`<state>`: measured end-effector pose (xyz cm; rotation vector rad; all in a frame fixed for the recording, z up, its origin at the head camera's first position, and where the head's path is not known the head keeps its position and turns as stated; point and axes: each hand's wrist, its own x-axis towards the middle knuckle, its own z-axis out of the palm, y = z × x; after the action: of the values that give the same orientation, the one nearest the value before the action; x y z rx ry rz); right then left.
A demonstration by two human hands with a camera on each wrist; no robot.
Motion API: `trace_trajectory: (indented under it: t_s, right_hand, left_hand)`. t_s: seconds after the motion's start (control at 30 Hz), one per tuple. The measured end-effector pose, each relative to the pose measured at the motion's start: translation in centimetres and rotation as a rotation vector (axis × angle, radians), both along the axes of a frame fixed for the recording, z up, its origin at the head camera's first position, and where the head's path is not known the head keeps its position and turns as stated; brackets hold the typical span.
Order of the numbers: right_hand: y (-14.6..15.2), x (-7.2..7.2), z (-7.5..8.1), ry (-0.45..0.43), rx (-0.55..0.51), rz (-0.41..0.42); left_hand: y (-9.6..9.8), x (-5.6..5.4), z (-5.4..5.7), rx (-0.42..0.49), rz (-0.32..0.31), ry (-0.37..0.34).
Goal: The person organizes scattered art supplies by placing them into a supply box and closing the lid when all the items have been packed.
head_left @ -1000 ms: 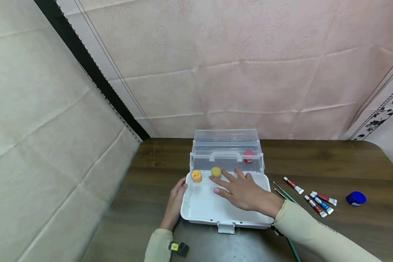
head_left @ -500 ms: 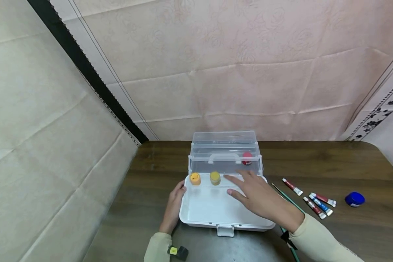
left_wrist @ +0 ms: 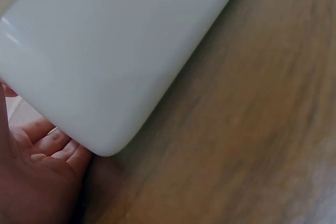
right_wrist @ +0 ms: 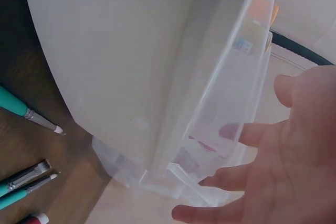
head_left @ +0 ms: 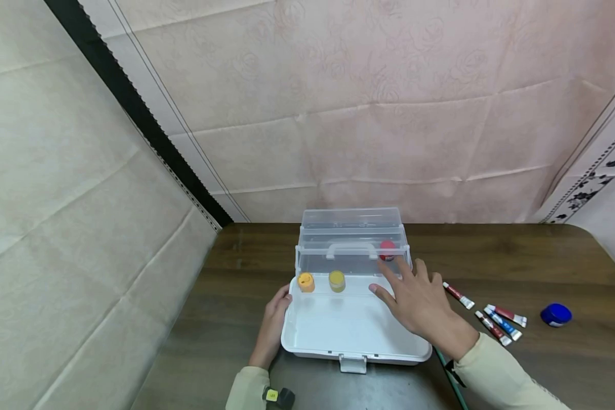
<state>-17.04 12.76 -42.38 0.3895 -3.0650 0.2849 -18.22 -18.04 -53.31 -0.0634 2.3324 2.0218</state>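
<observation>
A white plastic storage box (head_left: 333, 327) stands on the table with its clear lid (head_left: 351, 219) raised at the back. An orange jar (head_left: 306, 282) and a yellow jar (head_left: 336, 281) sit along the box's far side. A red jar (head_left: 387, 249) shows through the clear plastic at the back right. My left hand (head_left: 273, 327) holds the box's left side, thumb at the rim; its fingers lie beside the box corner in the left wrist view. My right hand (head_left: 420, 302) hovers over the box's right side, fingers spread and nothing held, fingertips close to the red jar.
Right of the box lie several paint tubes (head_left: 499, 324), with a blue jar (head_left: 556, 314) farther right. Teal paintbrushes (right_wrist: 14, 102) lie beside the box, partly under the right forearm. Cloth-covered walls (head_left: 364, 142) rise behind the table and at its left.
My right hand has left the yellow jar and moved rightward, to the far right corner near the red jar. The left hand stays at the box's side.
</observation>
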Motion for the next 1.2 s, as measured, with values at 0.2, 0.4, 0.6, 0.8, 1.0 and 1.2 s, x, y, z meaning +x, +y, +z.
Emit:
trace_trajectory:
  t_s: [0.2,0.4,0.6,0.8,1.0,1.2]
  right_hand:
    - [-0.1,-1.0,-0.3,-0.115,-0.079,-0.013]
    - [-0.2,-2.0,-1.1,-0.126,-0.126,-0.018]
    - [-0.2,-2.5,-1.7,-0.110,-0.153,-0.043]
    - [0.1,-1.7,-1.7,-0.079,-0.139,-0.007]
    - [0.0,0.2,-1.4,-0.058,-0.110,0.051]
    - [0.0,0.6,-0.8,0.128,-0.169,0.011]
  left_hand:
    - [0.1,0.0,-0.1,-0.007,0.003,0.007]
    - [0.0,0.0,-0.2,-0.002,0.008,0.007]
    - [0.1,0.0,-0.1,0.004,0.001,0.014]
    - [0.2,0.0,0.0,-0.001,0.011,0.007]
    - [0.2,0.0,0.0,-0.005,0.001,0.001]
    - [0.1,0.0,0.0,0.000,0.011,-0.003]
